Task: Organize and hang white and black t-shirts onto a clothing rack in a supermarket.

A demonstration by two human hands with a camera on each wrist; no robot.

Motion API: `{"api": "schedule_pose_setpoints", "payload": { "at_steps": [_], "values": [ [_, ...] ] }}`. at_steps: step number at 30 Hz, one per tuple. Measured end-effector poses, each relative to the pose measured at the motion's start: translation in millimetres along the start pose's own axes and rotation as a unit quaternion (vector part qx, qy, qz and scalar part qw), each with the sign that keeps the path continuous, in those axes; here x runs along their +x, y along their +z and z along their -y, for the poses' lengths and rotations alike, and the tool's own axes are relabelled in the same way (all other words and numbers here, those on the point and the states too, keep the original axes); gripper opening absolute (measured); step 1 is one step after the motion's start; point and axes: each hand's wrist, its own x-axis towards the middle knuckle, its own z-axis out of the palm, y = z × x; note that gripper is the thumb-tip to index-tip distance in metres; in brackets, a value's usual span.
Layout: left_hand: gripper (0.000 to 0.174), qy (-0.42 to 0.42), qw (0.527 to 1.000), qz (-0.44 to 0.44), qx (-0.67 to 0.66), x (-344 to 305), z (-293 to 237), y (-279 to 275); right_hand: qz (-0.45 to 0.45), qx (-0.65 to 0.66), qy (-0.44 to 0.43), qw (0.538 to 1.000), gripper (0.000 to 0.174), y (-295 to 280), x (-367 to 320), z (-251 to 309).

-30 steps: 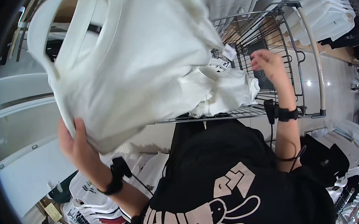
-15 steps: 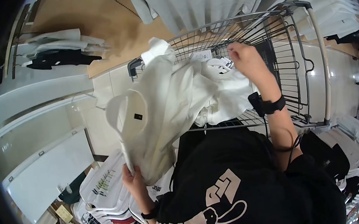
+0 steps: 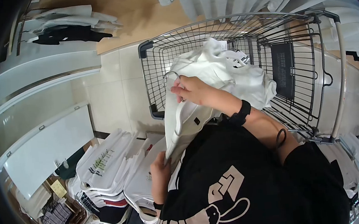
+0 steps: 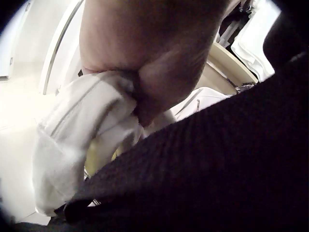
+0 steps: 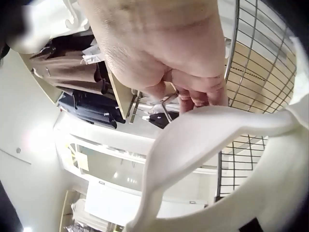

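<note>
The person is handling 1 white shirt (image 3: 173, 132) with 2 hands—it is hanging at the near edge of the wire shopping cart (image 3: 222, 18), just beside the black corner bumper (image 3: 157, 112). The right hand (image 3: 192, 90) is curling its fingers around a metal hanger hook (image 3: 177, 74); how much of the hanger is sitting inside the shirt, I cannot tell. The left hand (image 3: 160, 168) is gripping the cloth farther down, nearer the body. The neckline is gaping between them, its black label (image 3: 196, 120) showing.

The step in hand is probably about managing hanger and neckline together. Doing it well is likely calling for a steady hook, with the left hand taking up slack lightly—hard pulling would be stretching the collar. Lifting the hem away from the bumper would be preventing a snag, and the white garments (image 3: 250, 81) lying inside the cart are needing room, so their sleeves are not catching.
</note>
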Motion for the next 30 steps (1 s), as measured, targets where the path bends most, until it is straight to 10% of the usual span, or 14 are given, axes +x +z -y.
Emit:
{"api": "schedule_pose_setpoints", "payload": {
  "at_steps": [3,11,18,23,26,30],
  "values": [
    [0.028,-0.005,0.999,0.042,-0.015,4.6,-0.4,8.0,-0.068,0.077,0.064,0.993,0.036,10.6,-10.3,-10.2],
    [0.026,0.174,0.976,-0.122,0.039,73.7,-40.0,19.4,-0.045,-0.048,-0.256,0.965,0.026,71.6,-38.9,73.0],
    [0.023,-0.096,0.939,-0.213,-0.253,81.6,-39.5,9.7,-0.107,-0.19,-0.372,0.902,0.029,34.0,-28.6,80.5],
    [0.006,-0.136,0.89,-0.26,-0.349,102.1,-24.5,10.2,-0.171,-0.204,-0.065,0.962,0.024,-54.8,-39.2,-26.8],
    [0.007,-0.145,0.9,-0.241,-0.334,114.3,12.8,38.1,-0.188,-0.303,0.216,0.909,0.025,-125.3,-42.8,-148.0],
    [0.007,-0.175,0.908,-0.196,-0.326,121.2,22.3,71.3,-0.271,-0.289,0.354,0.847,0.023,-184.0,-47.8,-248.5]
  ]
}}
